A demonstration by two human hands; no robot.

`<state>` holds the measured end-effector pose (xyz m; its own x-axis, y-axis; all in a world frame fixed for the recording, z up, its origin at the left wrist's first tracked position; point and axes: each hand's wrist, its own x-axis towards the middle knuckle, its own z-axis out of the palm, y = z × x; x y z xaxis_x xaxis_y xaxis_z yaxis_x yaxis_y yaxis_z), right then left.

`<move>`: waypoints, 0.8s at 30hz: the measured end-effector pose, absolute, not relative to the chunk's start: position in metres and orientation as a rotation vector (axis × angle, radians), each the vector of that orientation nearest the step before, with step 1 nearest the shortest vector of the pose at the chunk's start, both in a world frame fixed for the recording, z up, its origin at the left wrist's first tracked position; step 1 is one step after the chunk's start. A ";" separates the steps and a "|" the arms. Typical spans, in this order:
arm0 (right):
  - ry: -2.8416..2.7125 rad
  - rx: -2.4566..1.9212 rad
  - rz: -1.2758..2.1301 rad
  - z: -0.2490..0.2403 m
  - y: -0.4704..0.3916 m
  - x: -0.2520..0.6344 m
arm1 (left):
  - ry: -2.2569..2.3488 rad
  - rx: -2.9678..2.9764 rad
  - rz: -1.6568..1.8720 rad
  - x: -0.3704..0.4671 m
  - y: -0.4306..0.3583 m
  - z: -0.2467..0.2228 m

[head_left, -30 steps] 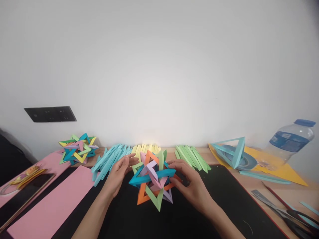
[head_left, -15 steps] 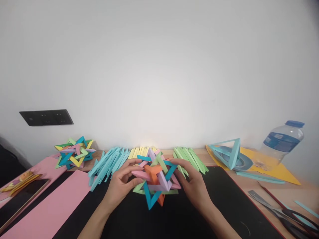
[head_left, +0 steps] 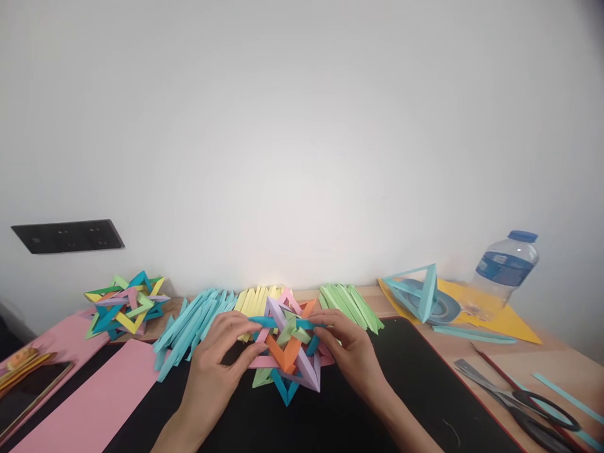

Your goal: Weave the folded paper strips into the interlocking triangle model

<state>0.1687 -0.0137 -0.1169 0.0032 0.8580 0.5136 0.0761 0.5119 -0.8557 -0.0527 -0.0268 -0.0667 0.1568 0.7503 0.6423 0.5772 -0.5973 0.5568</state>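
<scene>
Head: left hand [head_left: 214,358], right hand [head_left: 356,355] pinch star [head_left: 284,357] edges

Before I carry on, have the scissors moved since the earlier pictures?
No. Against the black mat, the scissors keep the same place beside its red edge; only the view has shifted.

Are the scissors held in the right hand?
No, the scissors lie on the table at the right, while the right hand holds the paper star.

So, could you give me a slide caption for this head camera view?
Left hand and right hand holding a multicoloured paper star above a black mat.
</scene>
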 end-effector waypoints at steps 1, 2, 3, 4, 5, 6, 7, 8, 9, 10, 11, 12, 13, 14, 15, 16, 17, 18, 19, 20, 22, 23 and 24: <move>-1.468 -0.864 0.735 -0.115 -0.014 0.168 | 1.301 2.243 1.361 -0.050 -0.025 -0.061; -1.486 -0.867 0.719 -0.113 -0.014 0.166 | 1.275 2.248 1.275 -0.047 -0.023 -0.055; -1.506 -0.871 0.703 -0.111 -0.014 0.165 | 1.239 2.255 1.171 -0.043 -0.021 -0.049; -1.528 -0.873 0.687 -0.108 -0.014 0.164 | 1.203 2.266 1.063 -0.040 -0.018 -0.043; -1.551 -0.875 0.673 -0.105 -0.013 0.163 | 1.178 2.266 0.990 -0.036 -0.016 -0.037; -1.574 -0.876 0.662 -0.103 -0.013 0.163 | 1.148 2.256 0.916 -0.033 -0.014 -0.033; -1.599 -0.876 0.652 -0.100 -0.011 0.163 | 1.128 2.239 0.868 -0.030 -0.013 -0.030; -1.623 -0.878 0.645 -0.098 -0.010 0.163 | 1.122 2.218 0.842 -0.028 -0.012 -0.029; -1.648 -0.883 0.645 -0.097 -0.008 0.163 | 1.129 2.196 0.833 -0.027 -0.011 -0.029; -1.676 -0.889 0.645 -0.095 -0.007 0.164 | 1.146 2.177 0.840 -0.025 -0.011 -0.029; -1.703 -0.897 0.642 -0.093 -0.005 0.165 | 1.166 2.166 0.852 -0.025 -0.010 -0.031; -1.728 -0.905 0.631 -0.090 -0.004 0.166 | 1.184 2.165 0.867 -0.024 -0.010 -0.032; -1.755 -0.914 0.617 -0.086 -0.003 0.167 | 1.194 2.176 0.884 -0.024 -0.009 -0.033; -1.782 -0.920 0.598 -0.082 -0.003 0.168 | 1.199 2.194 0.904 -0.023 -0.009 -0.034; -1.811 -0.922 0.582 -0.076 -0.003 0.169 | 1.202 2.213 0.922 -0.023 -0.008 -0.035; -1.851 -0.922 0.589 -0.070 -0.004 0.170 | 1.203 2.223 0.934 -0.022 -0.007 -0.035; -1.894 -0.917 0.605 -0.064 -0.004 0.170 | 1.204 2.218 0.939 -0.022 -0.006 -0.035; -1.940 -0.923 0.618 -0.058 -0.004 0.170 | 1.204 2.198 0.940 -0.021 -0.005 -0.034; -1.988 -0.928 0.626 -0.052 -0.004 0.170 | 1.197 2.168 0.935 -0.020 -0.004 -0.033; -2.033 -0.938 0.625 -0.047 -0.003 0.170 | 1.185 2.134 0.933 -0.020 -0.003 -0.032; -2.092 -0.966 0.606 -0.040 -0.001 0.169 | 1.152 2.073 0.941 -0.019 -0.003 -0.029; -2.106 -0.979 0.599 -0.039 0.001 0.168 | 1.131 2.047 0.940 -0.019 -0.003 -0.028; -2.108 -0.989 0.599 -0.038 0.003 0.167 | 1.105 2.023 0.931 -0.020 -0.002 -0.027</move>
